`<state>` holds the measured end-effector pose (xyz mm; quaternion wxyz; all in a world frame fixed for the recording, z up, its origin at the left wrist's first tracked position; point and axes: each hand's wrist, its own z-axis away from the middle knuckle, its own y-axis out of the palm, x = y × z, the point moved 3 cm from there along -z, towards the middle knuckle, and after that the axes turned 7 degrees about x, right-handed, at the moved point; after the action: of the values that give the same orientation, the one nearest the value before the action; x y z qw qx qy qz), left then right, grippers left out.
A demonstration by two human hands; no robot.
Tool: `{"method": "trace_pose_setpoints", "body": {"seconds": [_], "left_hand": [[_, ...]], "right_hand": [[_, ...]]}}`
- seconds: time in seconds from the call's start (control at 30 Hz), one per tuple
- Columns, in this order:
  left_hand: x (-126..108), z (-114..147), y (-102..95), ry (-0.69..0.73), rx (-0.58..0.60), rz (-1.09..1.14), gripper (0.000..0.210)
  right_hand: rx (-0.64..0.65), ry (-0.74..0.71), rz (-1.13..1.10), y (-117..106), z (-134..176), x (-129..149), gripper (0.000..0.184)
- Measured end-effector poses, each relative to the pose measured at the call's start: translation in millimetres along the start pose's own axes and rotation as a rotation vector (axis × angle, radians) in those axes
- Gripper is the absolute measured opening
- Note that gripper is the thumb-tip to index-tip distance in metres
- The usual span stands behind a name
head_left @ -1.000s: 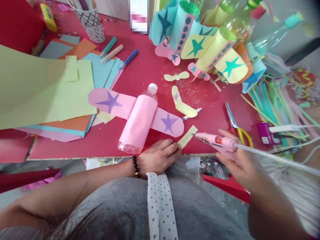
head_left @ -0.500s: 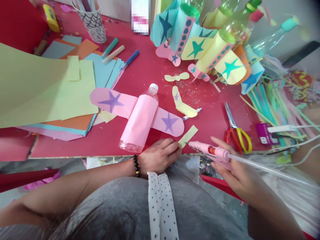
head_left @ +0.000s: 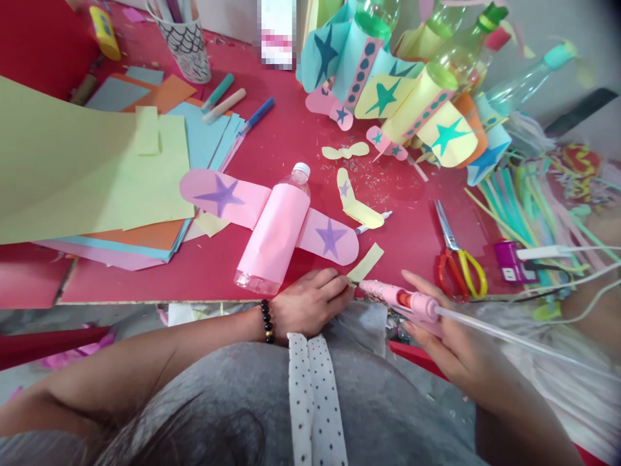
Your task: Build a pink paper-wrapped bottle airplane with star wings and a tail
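Near the table's front edge my left hand [head_left: 314, 303] is closed on the near end of a short yellow paper strip [head_left: 367, 261]. My right hand [head_left: 444, 336] grips a pink glue gun [head_left: 400, 299] with a long clear glue stick in its back. The nozzle points left and meets or nearly meets the strip's near end, beside my left fingertips. Just beyond my left hand lies a plastic bottle [head_left: 276, 226] wrapped in pink paper, with a white cap and pink paper wings bearing purple stars. A folded yellow paper piece [head_left: 356, 200] with a purple star lies to its right.
Scissors [head_left: 456, 252] with red and yellow handles lie to the right, by a purple box [head_left: 512, 262] and cables. Finished bottle planes [head_left: 412, 110] stand at the back. Coloured paper sheets [head_left: 97, 168], markers [head_left: 218, 92] and a patterned cup [head_left: 184, 48] occupy the left.
My right hand has brought the glue gun a little to the left, its nozzle now closer to my left fingers and the strip. The left hand keeps its hold on the strip.
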<state>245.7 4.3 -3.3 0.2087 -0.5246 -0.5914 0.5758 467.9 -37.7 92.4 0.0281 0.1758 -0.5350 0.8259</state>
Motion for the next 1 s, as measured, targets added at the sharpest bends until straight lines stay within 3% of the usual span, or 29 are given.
{"method": "trace_pose_setpoints", "body": {"seconds": [0.37,1.0], "left_hand": [[0.8,0.6,0.8,0.007,-0.003,0.006,0.034],[2.0,-0.5,1.2,0.003,0.015,0.018,0.032]], "right_hand": [[0.014,-0.004,-0.065,0.0,-11.2,-0.1,0.059],[-0.186,-0.02,-0.053,-14.8,-32.6,-31.6,0.057]]}}
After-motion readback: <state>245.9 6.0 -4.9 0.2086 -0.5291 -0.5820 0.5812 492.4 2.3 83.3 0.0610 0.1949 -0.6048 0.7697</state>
